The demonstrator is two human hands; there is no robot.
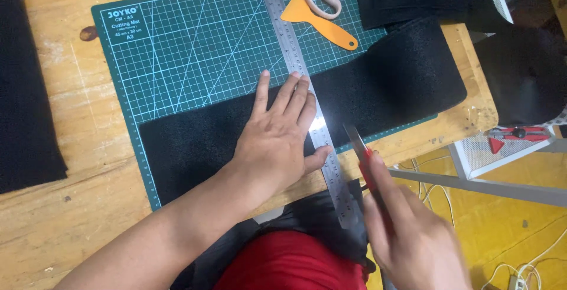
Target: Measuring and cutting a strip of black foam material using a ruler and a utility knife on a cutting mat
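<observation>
Your left hand lies flat, fingers spread, pinning the steel ruler across the black fabric strip at frame centre. Your right hand, lower right, grips a red-handled cutter beside the ruler. The green cutting mat bears a white label, upper left, on a wooden table.

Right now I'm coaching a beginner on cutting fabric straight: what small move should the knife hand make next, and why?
Probably bring the blade against the steel ruler edge before drawing it. The left hand already presses the ruler flat across the black fabric strip on the green cutting mat, while the right hand holds the red utility knife just off the ruler's right side at the near edge.
</observation>
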